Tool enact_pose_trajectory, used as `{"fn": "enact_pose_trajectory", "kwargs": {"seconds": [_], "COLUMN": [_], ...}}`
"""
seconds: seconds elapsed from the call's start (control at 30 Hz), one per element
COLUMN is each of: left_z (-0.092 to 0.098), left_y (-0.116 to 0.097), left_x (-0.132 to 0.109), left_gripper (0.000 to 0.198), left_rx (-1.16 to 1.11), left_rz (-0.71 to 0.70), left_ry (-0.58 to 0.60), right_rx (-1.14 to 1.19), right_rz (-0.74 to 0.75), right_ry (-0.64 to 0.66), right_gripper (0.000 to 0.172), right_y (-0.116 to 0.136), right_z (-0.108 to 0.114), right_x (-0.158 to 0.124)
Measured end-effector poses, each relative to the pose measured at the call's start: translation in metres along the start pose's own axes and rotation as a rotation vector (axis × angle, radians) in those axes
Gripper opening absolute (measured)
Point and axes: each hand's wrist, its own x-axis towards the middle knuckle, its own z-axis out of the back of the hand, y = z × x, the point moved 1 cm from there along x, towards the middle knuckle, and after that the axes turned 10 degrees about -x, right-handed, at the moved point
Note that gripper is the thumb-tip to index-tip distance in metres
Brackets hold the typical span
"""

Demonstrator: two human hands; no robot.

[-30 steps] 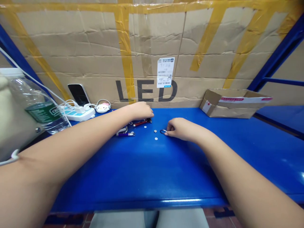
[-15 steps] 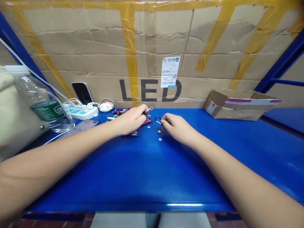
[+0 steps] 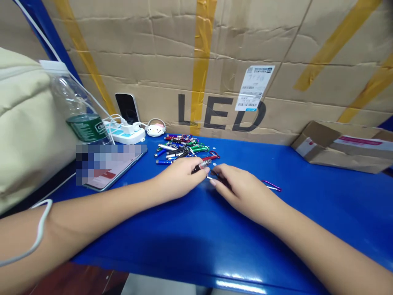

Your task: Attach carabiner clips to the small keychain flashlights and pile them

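The blue tabletop (image 3: 190, 233) bears penlights (image 3: 181, 150), 1 purple carabiner (image 3: 278, 189) and 1 open carton (image 3: 346, 157).

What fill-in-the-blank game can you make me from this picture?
Big letters on the cardboard spell ____.
The label on the bottle is mostly ____.
The black-and-silver tube is held by the person's ____ hand.
The clip lying near the right hand has a silver bar and a ____ frame.

Missing words: LED; green; left; purple.
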Motion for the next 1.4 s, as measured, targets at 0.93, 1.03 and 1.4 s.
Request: {"fn": "enact_pose_trajectory", "kwargs": {"seconds": [0.93, 1.03, 1.4], "left_z": [0.000, -0.002, -0.006], "left_y": [0.000, 0.001, -0.002], "left_x": [-0.014, -0.014, -0.017], "left_gripper": [0.029, 0.030, 0.027], "left_rx": [0.181, 0.182, 0.248], "left_rz": [-0.122, -0.145, -0.194], "left_ry": [0.179, 0.178, 0.152], "right_rx": [-0.298, -0.247, 0.143], "right_rz": [-0.186, -0.178, -0.116], "right_ry": [0.205, 0.191, -0.003], "right_gripper": [0.020, 0.021, 0.025], "right_y": [0.000, 0.001, -0.005], "right_z": [0.012, 0.008, 0.001], "right_x": [-0.002, -0.002, -0.001]}}
